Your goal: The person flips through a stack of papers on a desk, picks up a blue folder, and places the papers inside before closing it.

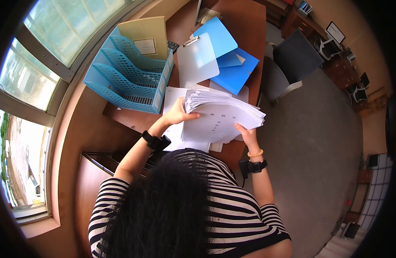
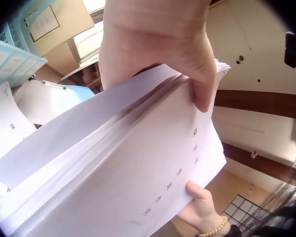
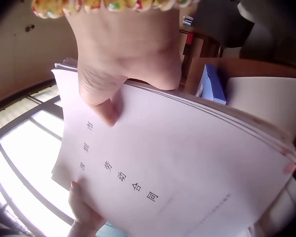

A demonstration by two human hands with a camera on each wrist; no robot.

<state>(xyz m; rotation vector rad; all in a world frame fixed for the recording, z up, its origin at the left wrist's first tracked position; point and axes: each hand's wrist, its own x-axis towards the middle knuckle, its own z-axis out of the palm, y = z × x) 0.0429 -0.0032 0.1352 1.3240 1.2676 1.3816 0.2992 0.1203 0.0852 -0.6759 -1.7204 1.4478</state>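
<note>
Both hands hold a thick stack of printed paper point(image 1: 223, 122) by its two side edges, tilted up over the desk. The left hand point(image 1: 179, 112) grips one side with its thumb across the printed front sheet. On the opposite side the right hand point(image 1: 248, 134) does the same, its thumb point(image 3: 106, 112) pressing the front page and its fingers hidden behind. Large characters run across that page in the right wrist view. Sheets fan apart along one edge in the left wrist view. More white paper point(image 1: 172, 96) lies on the desk beneath the stack.
A light blue file organizer point(image 1: 157, 96) stands on the left by the window, a tan folder point(image 1: 157, 26) upright in it. Behind the stack lie a clear clipboard point(image 1: 198, 60) and blue folders point(image 1: 239, 71). An office chair point(image 1: 288, 64) stands right of the desk point(image 1: 251, 26).
</note>
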